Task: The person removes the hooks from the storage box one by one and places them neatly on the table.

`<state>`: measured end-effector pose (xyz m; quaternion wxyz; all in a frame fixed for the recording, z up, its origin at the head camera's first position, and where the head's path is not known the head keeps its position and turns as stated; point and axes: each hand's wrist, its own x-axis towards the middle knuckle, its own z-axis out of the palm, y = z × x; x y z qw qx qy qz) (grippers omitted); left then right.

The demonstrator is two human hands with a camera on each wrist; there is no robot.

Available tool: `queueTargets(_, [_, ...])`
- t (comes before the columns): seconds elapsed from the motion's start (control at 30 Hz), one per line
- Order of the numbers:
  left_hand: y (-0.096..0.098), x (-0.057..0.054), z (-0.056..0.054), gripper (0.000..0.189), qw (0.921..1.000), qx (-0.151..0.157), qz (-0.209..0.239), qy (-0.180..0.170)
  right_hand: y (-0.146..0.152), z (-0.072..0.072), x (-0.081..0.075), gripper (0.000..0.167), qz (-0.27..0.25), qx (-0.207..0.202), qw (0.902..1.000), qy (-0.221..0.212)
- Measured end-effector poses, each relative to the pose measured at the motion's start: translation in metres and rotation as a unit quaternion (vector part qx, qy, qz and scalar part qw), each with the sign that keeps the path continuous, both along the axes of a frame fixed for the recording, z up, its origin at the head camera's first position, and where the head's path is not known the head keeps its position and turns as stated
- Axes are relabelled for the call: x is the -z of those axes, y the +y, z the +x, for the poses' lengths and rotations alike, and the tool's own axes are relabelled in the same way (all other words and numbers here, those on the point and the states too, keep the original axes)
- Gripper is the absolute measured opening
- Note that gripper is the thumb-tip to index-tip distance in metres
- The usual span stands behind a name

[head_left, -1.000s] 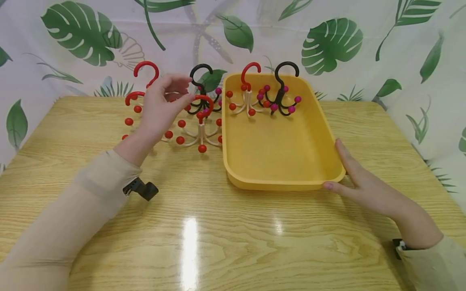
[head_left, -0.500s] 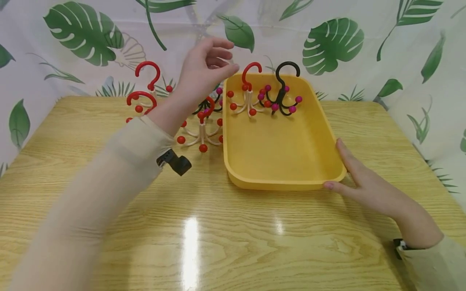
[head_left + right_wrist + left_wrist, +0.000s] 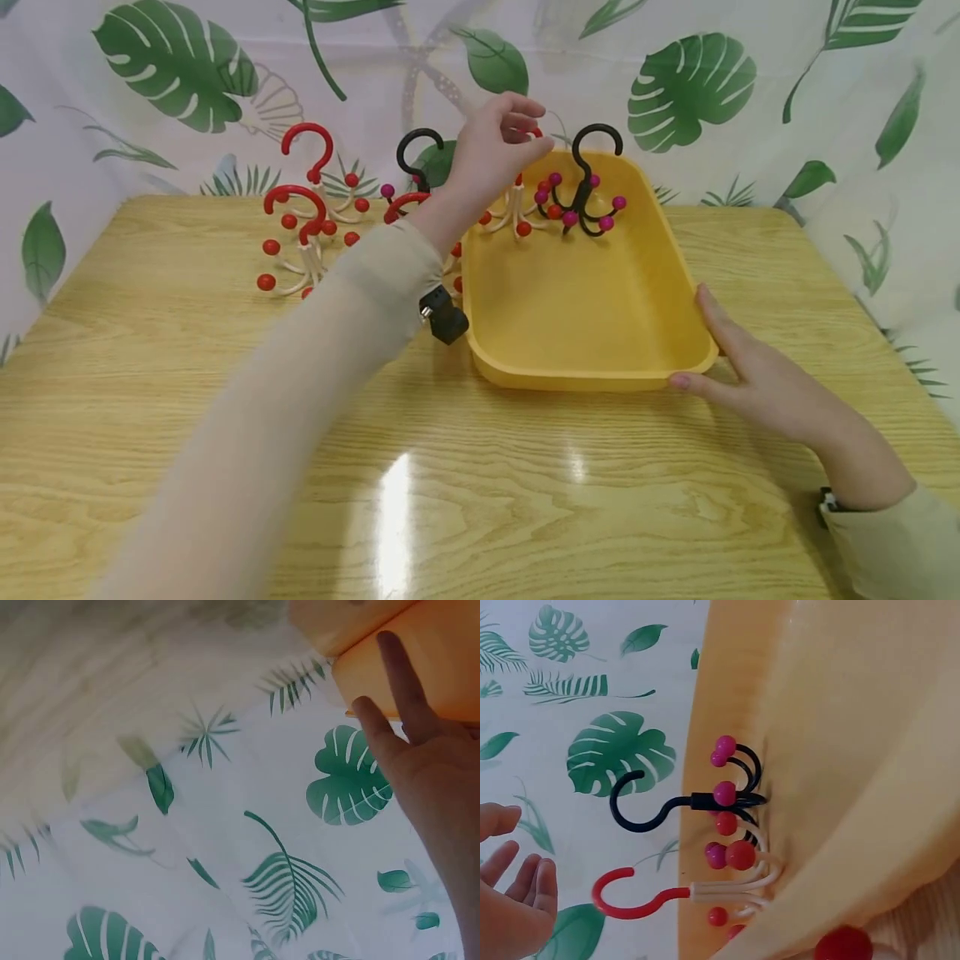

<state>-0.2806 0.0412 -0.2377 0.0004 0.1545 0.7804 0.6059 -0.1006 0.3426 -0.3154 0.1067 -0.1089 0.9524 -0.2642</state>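
My left hand (image 3: 491, 154) hovers at the back left of the yellow tray (image 3: 570, 304), thumb and fingers held apart. Behind it in the head view stands a red-hooked hanger (image 3: 519, 207) with pale prongs tipped by red balls. The left wrist view shows a gap between the hand (image 3: 514, 900) and that red hook (image 3: 679, 893). Beside it in the tray is a black hanger (image 3: 582, 197) with magenta ball tips. At the tray's front right corner, my right hand (image 3: 776, 392) rests with its thumb on the front and its fingers along the side.
Left of the tray stand more hangers: a red-hooked one (image 3: 309, 250) in front, another red-hooked one (image 3: 316, 177) behind, and a black one (image 3: 422, 178). A further red hook (image 3: 405, 202) is mostly hidden by my left sleeve (image 3: 315, 375). A leaf-print cloth (image 3: 570, 58) hangs behind the table.
My left hand has moved right, from above the hangers on the table to the tray's back left, rising and then dipping slightly. The right hand and tray stay put.
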Motion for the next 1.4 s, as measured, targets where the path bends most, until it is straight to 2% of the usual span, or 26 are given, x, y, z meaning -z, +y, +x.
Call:
queueTargets(0.3, [0.008, 0.012, -0.016, 0.037, 0.9991, -0.031, -0.010, -0.028, 0.002, 0.001, 0.003, 0.101, -0.012, -0.005, 0.9999, 0.010])
queueTargets(0.6, [0.014, 0.019, -0.032, 0.036, 0.9947, -0.084, -0.003, -0.059, 0.003, 0.001, 0.001, 0.101, -0.013, -0.002, 0.9999, 0.007])
queueTargets(0.8, [0.016, 0.024, -0.038, 0.040, 0.9921, -0.086, 0.005, -0.091, 0.002, 0.001, 0.001, 0.101, -0.014, -0.002, 0.9999, 0.008])
queueTargets(1.03, [0.016, 0.027, -0.041, 0.053, 0.9878, -0.075, 0.041, -0.130, 0.002, 0.000, 0.001, 0.102, -0.016, -0.003, 0.9999, 0.005])
queueTargets(1.17, [0.016, 0.028, -0.042, 0.045, 0.9881, -0.073, 0.040, -0.129, 0.003, 0.000, 0.001, 0.101, -0.019, -0.006, 0.9998, 0.008])
queueTargets(1.4, [0.019, 0.029, -0.040, 0.028, 0.9908, -0.081, 0.030, -0.104, 0.003, 0.000, 0.002, 0.101, -0.014, -0.002, 0.9999, 0.008])
